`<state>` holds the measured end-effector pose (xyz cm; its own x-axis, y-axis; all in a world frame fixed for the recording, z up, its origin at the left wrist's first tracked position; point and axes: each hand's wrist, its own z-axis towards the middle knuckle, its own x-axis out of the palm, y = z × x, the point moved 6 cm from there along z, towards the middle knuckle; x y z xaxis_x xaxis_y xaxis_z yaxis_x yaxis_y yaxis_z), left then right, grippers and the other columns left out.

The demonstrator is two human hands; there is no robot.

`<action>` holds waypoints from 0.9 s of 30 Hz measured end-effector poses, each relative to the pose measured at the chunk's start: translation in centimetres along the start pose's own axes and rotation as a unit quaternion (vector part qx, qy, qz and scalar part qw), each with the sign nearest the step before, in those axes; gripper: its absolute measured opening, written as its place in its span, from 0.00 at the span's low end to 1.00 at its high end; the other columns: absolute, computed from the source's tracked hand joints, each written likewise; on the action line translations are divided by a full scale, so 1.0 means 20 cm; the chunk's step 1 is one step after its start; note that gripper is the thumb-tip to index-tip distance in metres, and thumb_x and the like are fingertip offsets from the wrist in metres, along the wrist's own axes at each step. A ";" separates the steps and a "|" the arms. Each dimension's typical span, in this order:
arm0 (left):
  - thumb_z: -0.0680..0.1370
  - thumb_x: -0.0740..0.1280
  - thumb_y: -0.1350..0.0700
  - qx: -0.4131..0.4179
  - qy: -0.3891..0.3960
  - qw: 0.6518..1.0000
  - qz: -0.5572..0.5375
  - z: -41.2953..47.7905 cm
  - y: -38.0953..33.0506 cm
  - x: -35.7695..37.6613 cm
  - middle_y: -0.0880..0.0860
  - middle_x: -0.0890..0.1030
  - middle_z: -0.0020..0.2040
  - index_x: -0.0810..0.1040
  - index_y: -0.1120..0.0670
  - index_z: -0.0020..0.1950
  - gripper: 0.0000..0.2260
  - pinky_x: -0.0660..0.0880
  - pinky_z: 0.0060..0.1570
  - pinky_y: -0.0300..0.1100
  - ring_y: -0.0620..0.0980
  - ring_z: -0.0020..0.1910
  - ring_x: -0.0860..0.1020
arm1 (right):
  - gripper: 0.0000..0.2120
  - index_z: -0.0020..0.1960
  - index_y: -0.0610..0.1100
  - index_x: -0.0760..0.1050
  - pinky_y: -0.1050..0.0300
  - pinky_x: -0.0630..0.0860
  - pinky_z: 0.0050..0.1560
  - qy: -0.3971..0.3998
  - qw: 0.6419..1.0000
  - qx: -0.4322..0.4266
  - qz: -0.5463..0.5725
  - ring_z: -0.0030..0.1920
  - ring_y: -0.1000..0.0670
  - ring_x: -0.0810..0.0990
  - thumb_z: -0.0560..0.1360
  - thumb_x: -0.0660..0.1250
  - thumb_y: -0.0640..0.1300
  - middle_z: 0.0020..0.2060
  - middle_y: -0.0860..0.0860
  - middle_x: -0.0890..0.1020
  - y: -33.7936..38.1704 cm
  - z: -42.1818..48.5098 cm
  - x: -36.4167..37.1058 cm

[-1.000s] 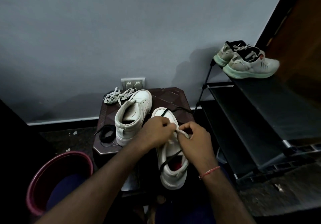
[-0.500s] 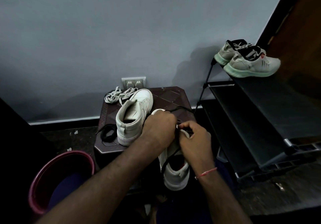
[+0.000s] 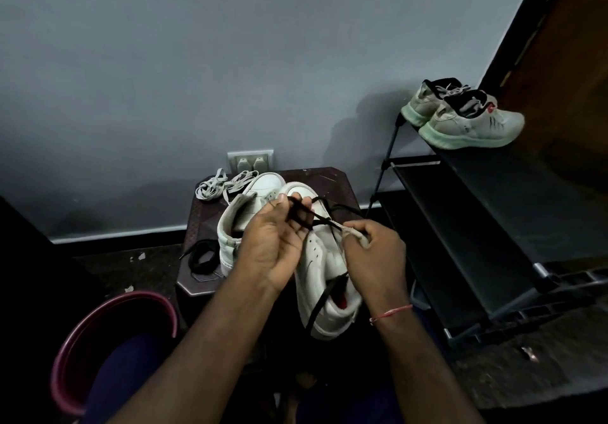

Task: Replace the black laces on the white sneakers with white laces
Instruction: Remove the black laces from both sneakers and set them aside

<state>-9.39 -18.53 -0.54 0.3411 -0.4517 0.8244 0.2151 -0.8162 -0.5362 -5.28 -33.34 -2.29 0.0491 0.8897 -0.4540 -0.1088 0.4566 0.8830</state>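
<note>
Left hand [image 3: 276, 242] grip curled round black lace [image 3: 316, 216], taut from white sneaker [image 3: 316, 254]; right hand [image 3: 375, 252] grip pinching that sneaker's pale upper flap.

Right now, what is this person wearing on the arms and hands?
No sleeves or gloves show. A thin red thread bracelet circles the wrist of the right hand. The left hand wears nothing visible.

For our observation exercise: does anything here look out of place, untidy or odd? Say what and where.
Mildly untidy only. The white laces lie tangled at the small table's far left corner, reaching its edge. A loose black lace sits bunched at the left edge. Nothing looks spilled or damaged.
</note>
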 end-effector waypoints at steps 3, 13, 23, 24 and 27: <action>0.80 0.62 0.63 0.021 0.065 0.979 0.190 0.00 -0.03 0.03 0.54 0.79 0.37 0.73 0.57 0.42 0.07 0.78 0.48 0.42 0.49 0.36 0.80 | 0.08 0.47 0.50 0.83 0.54 0.80 0.49 0.000 1.000 -0.005 -0.012 0.42 0.56 0.82 0.71 0.68 0.41 0.40 0.55 0.85 -0.01 -0.02 0.00; 0.77 0.63 0.54 0.222 0.095 0.335 0.911 0.00 0.09 0.09 0.53 0.76 0.54 0.79 0.53 0.54 0.09 0.72 0.49 0.49 0.55 0.57 0.73 | 0.12 0.53 0.55 0.81 0.51 0.80 0.49 0.043 0.992 -0.011 -0.114 0.46 0.48 0.83 0.72 0.66 0.45 0.44 0.53 0.85 -0.01 -0.10 0.06; 0.75 0.68 0.64 0.224 0.137 0.675 0.690 0.05 0.07 -0.02 0.46 0.74 0.36 0.74 0.54 0.38 0.08 0.66 0.39 0.33 0.39 0.37 0.71 | 0.10 0.51 0.55 0.79 0.48 0.80 0.45 0.019 0.995 -0.018 -0.099 0.43 0.47 0.83 0.71 0.65 0.47 0.40 0.52 0.84 0.00 -0.11 0.03; 0.76 0.68 0.63 0.196 0.114 0.746 0.627 0.03 0.06 -0.03 0.46 0.76 0.35 0.74 0.54 0.38 0.08 0.67 0.39 0.32 0.38 0.35 0.71 | 0.10 0.51 0.55 0.80 0.48 0.80 0.45 0.007 0.995 -0.027 -0.098 0.43 0.45 0.83 0.72 0.65 0.47 0.40 0.51 0.85 0.02 -0.10 0.01; 0.78 0.66 0.62 0.112 0.062 0.921 0.369 -0.01 0.04 -0.04 0.50 0.78 0.36 0.75 0.56 0.40 0.07 0.73 0.36 0.34 0.43 0.34 0.74 | 0.11 0.52 0.54 0.80 0.48 0.80 0.47 -0.015 0.994 -0.046 -0.097 0.43 0.44 0.83 0.71 0.65 0.47 0.41 0.49 0.85 0.09 -0.07 -0.03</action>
<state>-9.63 -18.79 -1.68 0.3667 -0.9021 0.2276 0.1544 -0.1822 -0.9711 -6.92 -33.06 -0.64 0.1083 0.7848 -0.6102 -0.1836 0.6190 0.7636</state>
